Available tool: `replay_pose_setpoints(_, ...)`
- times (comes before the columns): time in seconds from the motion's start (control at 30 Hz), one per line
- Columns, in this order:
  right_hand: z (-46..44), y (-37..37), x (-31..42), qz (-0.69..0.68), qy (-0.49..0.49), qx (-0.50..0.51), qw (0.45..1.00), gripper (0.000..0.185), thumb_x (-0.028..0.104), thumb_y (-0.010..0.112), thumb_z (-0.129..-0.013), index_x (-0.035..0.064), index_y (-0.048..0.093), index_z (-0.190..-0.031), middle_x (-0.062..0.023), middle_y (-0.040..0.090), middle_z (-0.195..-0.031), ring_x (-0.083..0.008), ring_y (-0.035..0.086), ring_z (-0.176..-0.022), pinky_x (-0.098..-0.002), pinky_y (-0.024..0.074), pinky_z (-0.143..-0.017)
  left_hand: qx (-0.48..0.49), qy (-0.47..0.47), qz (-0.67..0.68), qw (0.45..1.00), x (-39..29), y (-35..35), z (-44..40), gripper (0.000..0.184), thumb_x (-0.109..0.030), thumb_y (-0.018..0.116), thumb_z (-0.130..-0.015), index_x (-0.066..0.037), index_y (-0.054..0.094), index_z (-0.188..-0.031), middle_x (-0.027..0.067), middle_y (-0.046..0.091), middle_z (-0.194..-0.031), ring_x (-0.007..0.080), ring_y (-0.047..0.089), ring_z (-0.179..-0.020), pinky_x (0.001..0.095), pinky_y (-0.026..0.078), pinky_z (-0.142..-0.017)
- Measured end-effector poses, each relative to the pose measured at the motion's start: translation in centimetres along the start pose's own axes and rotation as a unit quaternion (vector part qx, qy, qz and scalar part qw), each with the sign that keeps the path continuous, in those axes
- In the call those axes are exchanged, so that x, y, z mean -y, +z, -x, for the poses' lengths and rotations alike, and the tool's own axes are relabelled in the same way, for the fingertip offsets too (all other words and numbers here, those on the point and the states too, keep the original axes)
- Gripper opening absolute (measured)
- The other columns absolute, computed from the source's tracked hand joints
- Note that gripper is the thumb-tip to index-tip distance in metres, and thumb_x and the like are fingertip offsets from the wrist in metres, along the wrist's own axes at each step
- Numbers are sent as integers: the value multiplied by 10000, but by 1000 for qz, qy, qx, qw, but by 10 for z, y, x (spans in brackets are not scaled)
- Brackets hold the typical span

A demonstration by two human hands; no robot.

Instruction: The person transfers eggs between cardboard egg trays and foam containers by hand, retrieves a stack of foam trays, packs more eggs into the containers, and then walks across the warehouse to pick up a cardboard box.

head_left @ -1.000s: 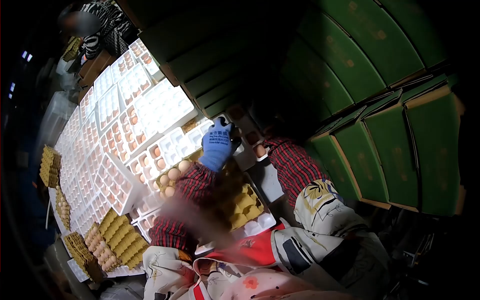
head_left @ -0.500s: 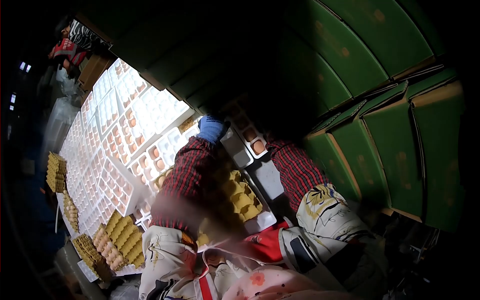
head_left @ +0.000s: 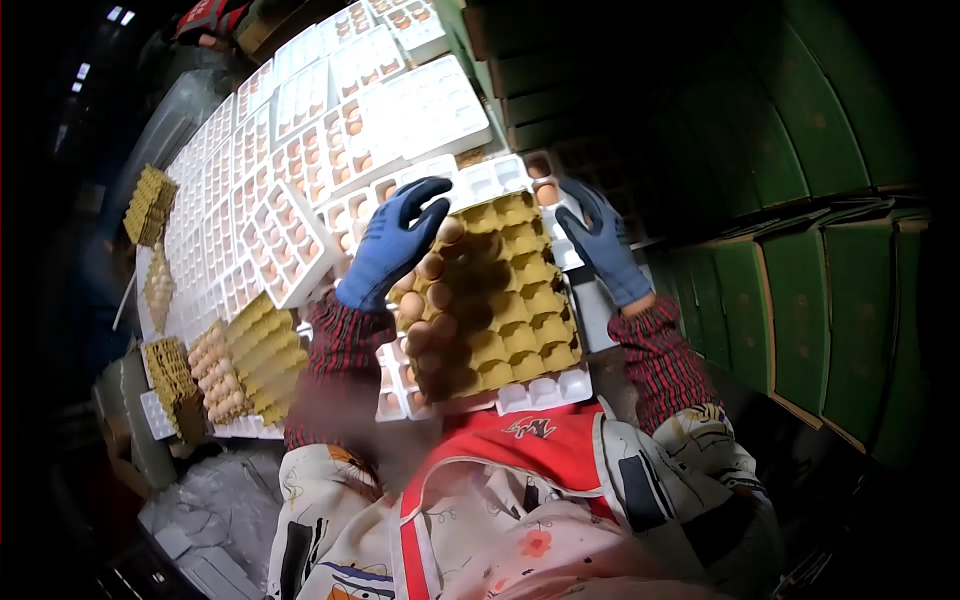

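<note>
Yellow egg tray (head_left: 515,309), partly filled, on white trays (head_left: 546,390); brown eggs (head_left: 438,296) along left side.

Right: dark green cardboard cartons with brown edges (head_left: 793,320). Stand side by side in tiers; fade into shadow toward the outer edge.

Top centre: darker stacked boxes (head_left: 540,100). Sit in shade, colour hard to read.

Lower left: crumpled heap of clear greyish plastic film (head_left: 225,510). Shows folds and glare; contents unclear.

Upper left: long bundle of translucent plastic sheeting (head_left: 183,110). Slants upward to the right.

Top edge: co-worker's red vest with a pale stripe (head_left: 208,15), mostly cut off. Just beside: brown cardboard box (head_left: 272,28).

Upper-left corner: small bluish-white lights (head_left: 83,71).
</note>
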State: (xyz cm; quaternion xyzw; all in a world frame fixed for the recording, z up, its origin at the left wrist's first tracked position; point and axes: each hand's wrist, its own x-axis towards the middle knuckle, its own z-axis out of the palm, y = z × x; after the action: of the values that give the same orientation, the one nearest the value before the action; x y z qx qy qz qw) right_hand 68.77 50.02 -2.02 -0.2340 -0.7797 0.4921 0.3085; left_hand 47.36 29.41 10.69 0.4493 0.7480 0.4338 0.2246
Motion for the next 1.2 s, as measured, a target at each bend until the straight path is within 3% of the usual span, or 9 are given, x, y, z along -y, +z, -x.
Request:
replay_pose_setpoints(0.17, 70, 10, 75, 131, -21, 48, 990, 501, 207, 754, -826, 8, 581, -1253, -181, 588, -1233, -350, 544, -1166, -427, 429, -1009, -156, -184, 33, 970, 64, -14, 170, 334, -159, 669, -900, -57, 647, -1218, 118, 666, -1128, 222, 652, -958, 325, 513, -812)
replay_pose_setpoints(0.5, 91, 118, 126, 277, -192, 321, 885, 386, 215, 684, -829, 74, 609, -1180, -105, 596, -1113, -283, 594, -999, -419, 466, -884, -31, -13, -316, 948, 43, 52, 229, 409, -194, 684, -761, -110, 599, -1151, 98, 592, -1125, 301, 602, -893, 415, 498, -736)
replay_pose_setpoints(0.63, 72, 99, 128, -328, 142, 199, 912, 303, 123, 728, -831, 10, 628, -1094, -54, 606, -1009, -126, 600, -995, -279, 526, -819, -125, -156, 109, 974, 59, 29, 238, 419, -170, 646, -885, -59, 558, -1280, 56, 615, -1128, 178, 623, -953, 323, 514, -826)
replay_pose_setpoints(0.7, 53, 90, 133, -319, 224, 239, 889, 317, 165, 755, -818, 22, 630, -1072, -73, 616, -1018, -173, 609, -979, -305, 516, -837, -133, -179, 395, 891, 57, 1, 230, 427, -100, 624, -915, -3, 516, -1317, 90, 608, -1155, 150, 607, -1036, 292, 526, -864)
replay_pose_setpoints(0.77, 48, 114, 118, 104, -117, 272, 949, 370, 197, 742, -796, 97, 587, -1117, -85, 610, -1023, -294, 601, -932, -386, 497, -836, -104, -189, 402, 890, 62, -3, 216, 360, -112, 620, -918, -3, 557, -1256, 69, 610, -1158, 147, 611, -1001, 290, 530, -819)
replay_pose_setpoints(0.87, 59, 146, 124, 422, -193, 288, 838, 285, 218, 661, -804, 141, 620, -1075, -65, 578, -1094, -263, 624, -939, -391, 500, -736, -36, -104, 14, 994, 51, 8, 195, 306, -180, 673, -879, -52, 613, -1150, 62, 618, -1120, 205, 628, -930, 329, 528, -757)
replay_pose_setpoints(0.97, 50, 133, 123, 283, -191, 261, 903, 320, 203, 690, -818, 75, 633, -1106, -77, 625, -1074, -236, 645, -902, -388, 521, -724, 2, -12, -340, 940, 59, 35, 187, 404, -129, 686, -764, -142, 592, -1157, 100, 604, -1043, 309, 610, -919, 412, 520, -728)
replay_pose_setpoints(1.1, 27, 75, 145, -338, 259, 210, 880, 408, 190, 742, -856, 54, 639, -1227, -21, 643, -1095, -102, 622, -907, -235, 524, -791, -68, -27, -106, 992, 69, 16, 192, 406, -208, 671, -854, -102, 583, -1235, 101, 635, -1128, 284, 646, -940, 376, 545, -752)
replay_pose_setpoints(1.2, 5, 74, 114, -174, 123, 220, 952, 431, 224, 777, -815, 59, 650, -1193, -43, 609, -1145, -142, 614, -956, -277, 523, -831, -91, -194, 405, 889, 52, -22, 193, 535, -109, 673, -868, -24, 520, -1373, 54, 624, -1219, 144, 629, -980, 276, 546, -787)
